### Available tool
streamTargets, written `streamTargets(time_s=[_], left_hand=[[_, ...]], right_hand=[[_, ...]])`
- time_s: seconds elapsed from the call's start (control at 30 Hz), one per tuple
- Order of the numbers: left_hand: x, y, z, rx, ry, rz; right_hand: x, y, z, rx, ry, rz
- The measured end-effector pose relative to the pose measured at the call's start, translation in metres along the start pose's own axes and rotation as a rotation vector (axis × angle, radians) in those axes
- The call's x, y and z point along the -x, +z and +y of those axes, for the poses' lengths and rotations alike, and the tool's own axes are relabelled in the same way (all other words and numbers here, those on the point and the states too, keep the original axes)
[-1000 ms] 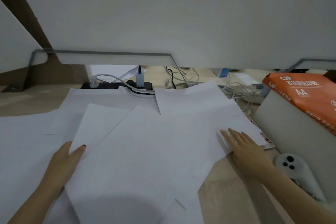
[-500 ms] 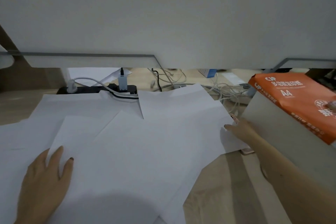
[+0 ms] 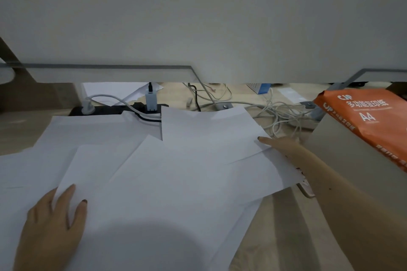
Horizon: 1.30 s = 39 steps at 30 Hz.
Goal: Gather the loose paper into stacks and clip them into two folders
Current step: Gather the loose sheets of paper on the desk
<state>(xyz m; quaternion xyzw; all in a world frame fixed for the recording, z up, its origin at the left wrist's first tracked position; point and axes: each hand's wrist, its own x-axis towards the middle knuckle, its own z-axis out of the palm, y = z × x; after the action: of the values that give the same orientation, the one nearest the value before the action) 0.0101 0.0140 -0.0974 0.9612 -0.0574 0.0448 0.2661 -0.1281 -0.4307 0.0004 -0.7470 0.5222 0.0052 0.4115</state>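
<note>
Left hand [image 3: 52,224] flat, fingers spread, pins loose white paper sheets [image 3: 176,171] to pale wooden counter [image 3: 275,237]; right hand [image 3: 279,145], fingers straight, touches their right edge, probably to sweep inward.

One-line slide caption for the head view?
Left hand rests flat on scattered sheets, right hand touches their right edge; orange A4 ream beside, power strip and cables behind.

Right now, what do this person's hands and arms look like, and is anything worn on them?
Both are bare: no gloves, rings or watch show. The left hand has dark polish on its thumbnail, and a fingertip of the right hand shows the same dark nail. The right forearm is bare, with no sleeve in view.
</note>
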Motion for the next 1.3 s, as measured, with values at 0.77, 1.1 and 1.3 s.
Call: streamTargets(time_s=[0.77,1.1,1.3], left_hand=[[0.011,-0.019,0.014,-0.04,0.064,-0.053],[0.026,-0.043,0.021,0.36,-0.143,-0.073],[0.024,-0.076,0.021,0.833,-0.345,-0.394]], right_hand=[[0.121,-0.056,-0.063,-0.335,-0.798,0.676],[0.175,-0.041,-0.065,-0.776,-0.688,0.726],[0.17,0.046,-0.029,-0.964,-0.403,0.439]])
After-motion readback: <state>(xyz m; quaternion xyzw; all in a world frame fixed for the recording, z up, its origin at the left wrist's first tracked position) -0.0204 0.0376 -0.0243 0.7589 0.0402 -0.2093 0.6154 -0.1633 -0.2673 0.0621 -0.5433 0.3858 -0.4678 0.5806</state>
